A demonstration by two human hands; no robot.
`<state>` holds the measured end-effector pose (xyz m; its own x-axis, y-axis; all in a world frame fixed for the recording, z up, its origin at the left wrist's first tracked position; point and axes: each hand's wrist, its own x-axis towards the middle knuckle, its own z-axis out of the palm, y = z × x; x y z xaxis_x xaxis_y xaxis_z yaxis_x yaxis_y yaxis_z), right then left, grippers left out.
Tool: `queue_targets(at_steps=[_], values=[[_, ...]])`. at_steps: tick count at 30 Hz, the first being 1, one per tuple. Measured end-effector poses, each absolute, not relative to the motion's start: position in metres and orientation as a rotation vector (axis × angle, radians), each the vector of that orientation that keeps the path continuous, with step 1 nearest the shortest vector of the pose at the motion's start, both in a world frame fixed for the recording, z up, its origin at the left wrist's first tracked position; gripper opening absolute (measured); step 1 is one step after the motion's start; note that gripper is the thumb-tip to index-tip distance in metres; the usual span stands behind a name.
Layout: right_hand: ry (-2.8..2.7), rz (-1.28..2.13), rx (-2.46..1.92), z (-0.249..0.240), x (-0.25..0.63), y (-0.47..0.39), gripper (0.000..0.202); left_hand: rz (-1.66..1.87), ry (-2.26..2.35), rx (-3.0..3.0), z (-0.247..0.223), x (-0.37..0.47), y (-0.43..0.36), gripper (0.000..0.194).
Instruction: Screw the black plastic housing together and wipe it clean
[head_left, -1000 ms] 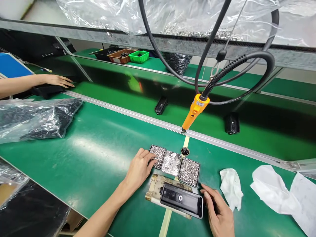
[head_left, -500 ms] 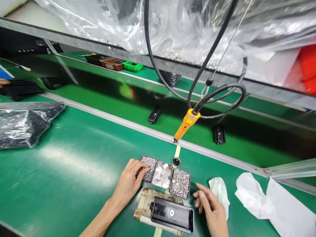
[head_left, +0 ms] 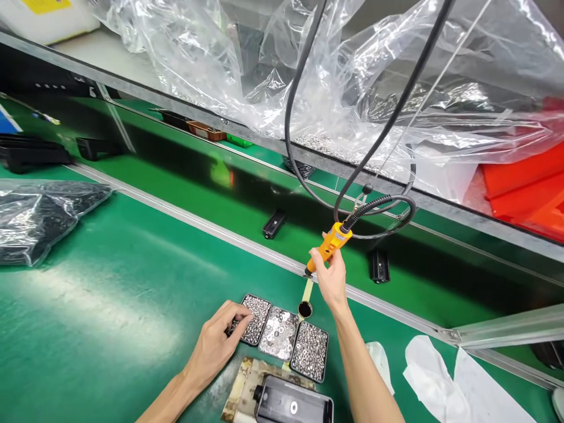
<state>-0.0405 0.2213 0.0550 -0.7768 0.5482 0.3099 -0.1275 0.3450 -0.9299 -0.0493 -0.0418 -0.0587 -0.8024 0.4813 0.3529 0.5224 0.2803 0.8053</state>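
Since the previous frame the right hand (head_left: 332,281) has left the tabletop beside the black housing and risen to the hanging orange screwdriver (head_left: 328,248); its fingers are now closed around the lower barrel. The left hand (head_left: 215,346) remains at the trays, fingers pinched narrow over the leftmost one; whether they hold a part cannot be told.

Surface: a green tabletop (head_left: 110,305), glossy, with light glare at left. One black housing (head_left: 294,405) lies nearest the viewer on a worn block (head_left: 240,385), partly cut off by the lower edge. Beyond it, three small trays (head_left: 279,333) of metal fasteners stand side by side, touching. One small black ring (head_left: 305,309) sits on a pale tape strip just behind them. Two white cloths (head_left: 445,376) lie at right. One plastic bag of dark parts (head_left: 39,214) lies at far left.

A metal rail (head_left: 211,232) bounds the tabletop. Past it runs a green conveyor belt (head_left: 185,188) carrying two small black parts (head_left: 273,224), well apart. Black cable (head_left: 374,205) loops up from the screwdriver. Further back, a shelf edge carries loose clear plastic sheeting (head_left: 273,64); red bins (head_left: 524,188) show at far right.
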Motion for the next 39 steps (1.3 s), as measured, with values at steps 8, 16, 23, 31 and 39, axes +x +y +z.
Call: queue_targets(at_steps=[8,16,23,31,39], values=[[-1.495,1.920,-0.172,0.083,0.020,0.201,0.027,-1.917,-2.415,-1.017,-0.021,-0.028,-0.024,0.012],[-1.266,2.121,-0.055,0.120,0.060,0.173,0.028,-1.990,-2.272,-1.301,0.010,0.011,0.008,0.022],[-1.329,2.158,-0.020,0.114,0.064,0.165,0.025,-2.001,-2.189,-1.235,0.000,0.018,0.011,0.037],[-1.382,2.166,0.020,0.111,0.064,0.159,0.025,-2.005,-2.201,-1.209,-0.003,0.015,0.010,0.036],[-1.475,2.154,0.090,0.101,0.066,0.149,0.021,-1.917,-2.210,-1.181,-0.005,0.019,0.010,0.029]])
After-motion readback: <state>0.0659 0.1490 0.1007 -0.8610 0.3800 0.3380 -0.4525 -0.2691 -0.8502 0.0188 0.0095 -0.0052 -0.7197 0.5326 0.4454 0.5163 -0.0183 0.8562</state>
